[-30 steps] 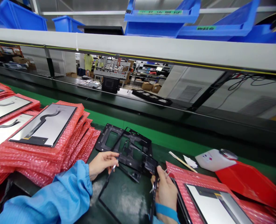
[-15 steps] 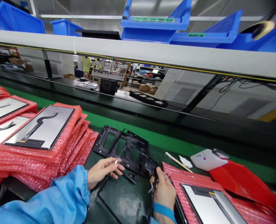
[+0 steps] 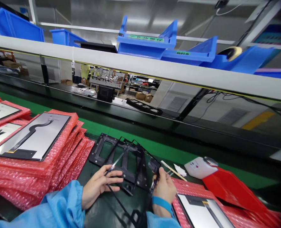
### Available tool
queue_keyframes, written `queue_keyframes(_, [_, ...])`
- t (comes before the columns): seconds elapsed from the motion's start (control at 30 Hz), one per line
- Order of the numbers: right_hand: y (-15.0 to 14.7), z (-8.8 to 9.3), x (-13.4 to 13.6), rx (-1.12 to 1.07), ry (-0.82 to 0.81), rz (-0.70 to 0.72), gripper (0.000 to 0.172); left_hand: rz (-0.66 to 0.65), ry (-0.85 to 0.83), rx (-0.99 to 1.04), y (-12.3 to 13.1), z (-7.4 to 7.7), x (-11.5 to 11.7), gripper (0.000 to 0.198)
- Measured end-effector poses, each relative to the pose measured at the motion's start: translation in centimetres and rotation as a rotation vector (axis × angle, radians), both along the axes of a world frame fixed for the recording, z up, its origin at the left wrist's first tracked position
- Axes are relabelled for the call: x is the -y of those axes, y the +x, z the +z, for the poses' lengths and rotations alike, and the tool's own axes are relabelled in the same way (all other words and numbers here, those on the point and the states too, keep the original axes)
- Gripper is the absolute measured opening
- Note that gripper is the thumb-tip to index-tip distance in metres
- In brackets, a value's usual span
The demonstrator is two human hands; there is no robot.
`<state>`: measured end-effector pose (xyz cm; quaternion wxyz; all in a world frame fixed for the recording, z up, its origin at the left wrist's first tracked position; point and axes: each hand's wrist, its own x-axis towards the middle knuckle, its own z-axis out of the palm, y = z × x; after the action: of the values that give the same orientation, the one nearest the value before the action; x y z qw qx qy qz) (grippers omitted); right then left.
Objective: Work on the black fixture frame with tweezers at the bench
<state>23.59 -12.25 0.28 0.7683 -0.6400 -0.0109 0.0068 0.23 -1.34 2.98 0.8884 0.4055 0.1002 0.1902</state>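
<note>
My left hand [image 3: 100, 185] is closed on one edge of a thin black frame [image 3: 121, 205] and lifts it off the dark mat. My right hand [image 3: 163, 189] grips the frame's opposite edge, with slim tweezers [image 3: 169, 173] poking out between its fingers. Just behind both hands lies a stack of black plastic frames [image 3: 121, 156] with cut-outs. Both arms wear blue sleeves.
Piles of red bubble wrap topped with silver display panels [image 3: 33, 136] fill the left. Another panel on red wrap [image 3: 202, 212] lies at the right, beside a white dispenser bottle [image 3: 199, 167], a wooden stick [image 3: 172, 165] and a red tray [image 3: 228, 190]. A green conveyor belt [image 3: 154, 147] runs behind; blue bins [image 3: 145, 44] sit overhead.
Both hands have raised the thin black frame from lying flat and tilted it up. The view has tilted upward and shifted a little to the right.
</note>
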Motion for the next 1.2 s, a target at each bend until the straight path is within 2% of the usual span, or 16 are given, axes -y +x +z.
queue_keyframes(0.1, [0.1,-0.2,0.4,0.055,-0.073,-0.01,0.053,-0.014,0.038,-0.022,0.2,-0.6,0.2,0.033])
queue_keyframes(0.17, [0.3,0.3,0.9,0.115,-0.145,-0.027,0.054,-0.012,0.036,-0.046,0.3,-0.9,0.2,0.033])
queue_keyframes(0.33, [-0.4,3.5,1.9,0.376,-0.309,-0.148,0.053,0.02,-0.015,-0.022,0.3,-1.3,0.3,0.04])
queue_keyframes(0.4, [-1.9,4.7,1.8,0.556,-0.371,-0.126,0.051,0.027,-0.032,-0.01,0.3,-1.3,0.4,0.042])
queue_keyframes(0.47, [-4.2,5.1,1.2,0.785,-0.466,-0.005,0.046,0.03,-0.04,-0.009,0.4,-1.2,0.5,0.042])
queue_keyframes(0.6, [-9.1,3.7,-0.4,1.069,-0.595,0.462,0.03,0.03,-0.046,0.008,0.7,-1.1,0.5,0.042])
queue_keyframes(0.67, [-10.7,2.5,-0.9,1.111,-0.604,0.621,0.028,0.057,-0.062,-0.003,0.8,-1.1,0.5,0.042])
queue_keyframes(0.7, [-11.3,2.0,-1.1,1.123,-0.605,0.657,0.027,0.077,-0.07,-0.017,0.8,-1.2,0.5,0.042])
queue_keyframes(0.87, [-12.1,0.9,-1.2,1.172,-0.63,0.649,0.022,0.125,-0.088,-0.068,0.7,-1.4,0.5,0.045])
queue_keyframes(1.2, [-12.5,0.7,-1.5,1.144,-0.606,0.625,0.022,0.107,-0.096,-0.059,0.6,-1.5,0.8,0.046])
